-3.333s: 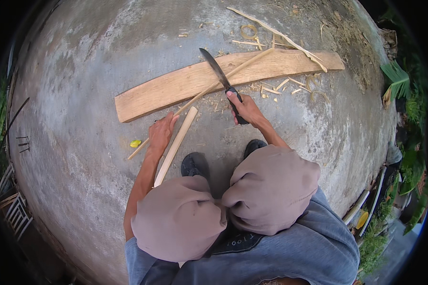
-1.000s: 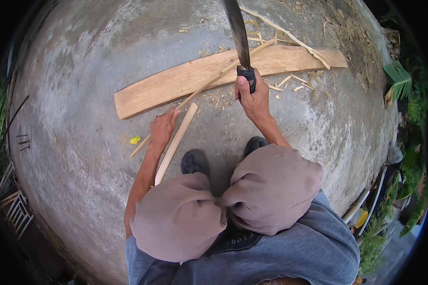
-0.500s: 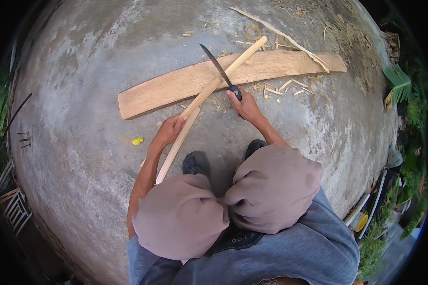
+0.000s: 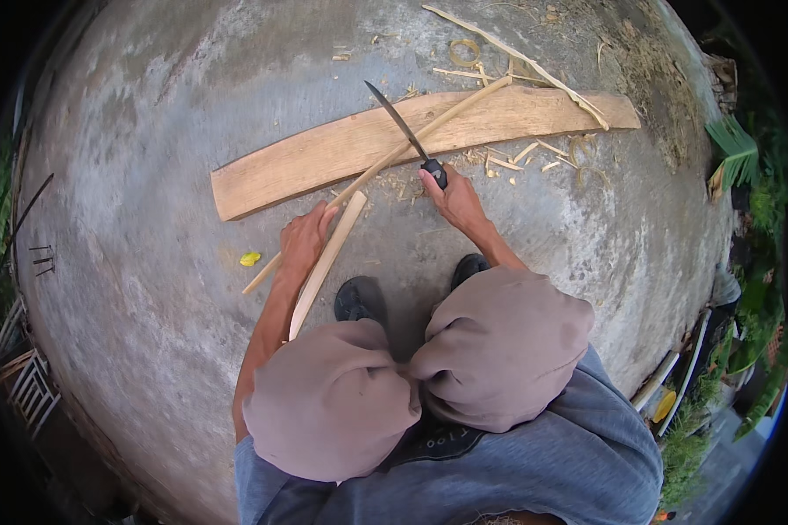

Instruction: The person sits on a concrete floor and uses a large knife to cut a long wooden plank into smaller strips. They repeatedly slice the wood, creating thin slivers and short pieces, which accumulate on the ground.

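My left hand (image 4: 305, 238) is closed around a long, thin wooden strip (image 4: 451, 112). This strip slants away to the right and crosses over a broad wooden plank (image 4: 276, 175) on the ground; its near end pokes out left of my forearm. My right hand (image 4: 461, 206) grips the black handle of a knife (image 4: 394, 114). The dark blade points up and left, and it crosses the strip above the plank; whether they touch I cannot tell. A second, paler wooden strip (image 4: 330, 258) lies between my left forearm and my left shoe.
Wood shavings (image 4: 503, 163) are scattered on the concrete floor (image 4: 149, 289) around the plank. A thin split stick (image 4: 517, 57) rests across the plank's right end, near a ring-shaped coil (image 4: 464, 52). A yellow leaf (image 4: 250, 259) lies left of my forearm. Plants (image 4: 749, 166) line the right edge.
The held strip has rolled so a narrower side shows, and its far end has shifted right. My left hand has turned and moved slightly left. The right hand and knife barely moved.
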### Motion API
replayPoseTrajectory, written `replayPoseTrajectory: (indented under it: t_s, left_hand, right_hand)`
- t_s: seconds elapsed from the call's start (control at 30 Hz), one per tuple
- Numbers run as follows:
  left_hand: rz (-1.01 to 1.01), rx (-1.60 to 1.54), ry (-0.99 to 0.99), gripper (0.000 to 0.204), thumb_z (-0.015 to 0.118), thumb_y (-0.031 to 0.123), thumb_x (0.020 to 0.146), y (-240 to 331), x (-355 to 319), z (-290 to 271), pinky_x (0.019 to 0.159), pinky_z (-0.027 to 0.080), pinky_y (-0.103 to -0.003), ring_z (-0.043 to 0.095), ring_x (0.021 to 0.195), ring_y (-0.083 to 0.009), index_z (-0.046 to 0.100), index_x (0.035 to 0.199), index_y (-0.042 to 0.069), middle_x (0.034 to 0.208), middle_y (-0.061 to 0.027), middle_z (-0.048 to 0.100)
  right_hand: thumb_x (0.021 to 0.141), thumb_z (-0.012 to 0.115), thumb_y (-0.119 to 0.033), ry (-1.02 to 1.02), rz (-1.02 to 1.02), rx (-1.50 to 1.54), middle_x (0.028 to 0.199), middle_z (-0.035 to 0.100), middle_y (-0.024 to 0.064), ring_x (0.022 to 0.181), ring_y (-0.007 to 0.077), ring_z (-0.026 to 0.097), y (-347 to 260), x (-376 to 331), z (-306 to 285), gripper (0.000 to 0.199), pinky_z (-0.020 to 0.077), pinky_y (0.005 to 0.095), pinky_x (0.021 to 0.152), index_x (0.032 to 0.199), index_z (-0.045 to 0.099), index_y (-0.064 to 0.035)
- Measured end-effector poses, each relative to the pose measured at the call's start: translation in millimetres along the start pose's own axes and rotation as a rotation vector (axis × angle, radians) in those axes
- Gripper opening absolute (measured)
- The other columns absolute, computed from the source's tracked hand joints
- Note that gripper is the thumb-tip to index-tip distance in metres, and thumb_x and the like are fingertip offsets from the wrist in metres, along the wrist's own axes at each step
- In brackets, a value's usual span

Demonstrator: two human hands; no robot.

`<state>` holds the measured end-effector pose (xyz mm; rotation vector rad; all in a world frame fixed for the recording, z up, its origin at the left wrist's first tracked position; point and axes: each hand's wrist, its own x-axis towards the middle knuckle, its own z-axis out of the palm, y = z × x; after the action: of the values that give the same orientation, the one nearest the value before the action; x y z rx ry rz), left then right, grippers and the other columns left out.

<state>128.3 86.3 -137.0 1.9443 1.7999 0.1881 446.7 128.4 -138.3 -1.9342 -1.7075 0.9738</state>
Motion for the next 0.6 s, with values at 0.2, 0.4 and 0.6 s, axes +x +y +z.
replayPoseTrajectory:
  t_s: [0.2,0.4,0.6]
  left_hand:
    - [0.002,0.013,0.057,0.034,0.052,0.044,0.108,-8,-6,1,0.069,0.051,-0.059,0.068,0.082,-0.0488,0.065,0.113,0.013,0.087,-0.0232,0.072]
    - [0.031,0.017,0.082,0.036,0.051,0.044,0.108,-12,-10,5,0.069,0.051,-0.06,0.068,0.082,-0.0484,0.065,0.115,0.012,0.086,-0.0229,0.072]
    - [0.032,0.049,0.034,0.034,0.052,0.043,0.108,2,8,-2,0.068,0.051,-0.058,0.068,0.081,-0.0471,0.065,0.113,0.013,0.082,-0.0226,0.071]
  right_hand:
    - [0.103,0.056,-0.061,-0.219,0.148,0.443,0.063,0.059,0.0059,0.052,0.0157,0.061,-30,-7,-25,0.064,0.0476,0.032,0.052,0.09,0.063,0.0019]
    - [0.105,0.063,-0.046,0.261,-0.307,0.716,0.065,0.059,0.0038,0.058,0.0113,0.06,-89,-18,-43,0.047,0.0482,0.0289,0.055,0.098,0.061,0.0004]
    - [0.101,0.058,-0.061,-0.023,0.053,0.16,0.065,0.061,0.0097,0.058,0.0178,0.065,9,8,7,0.061,0.0546,0.0348,0.056,0.091,0.06,-0.0005]
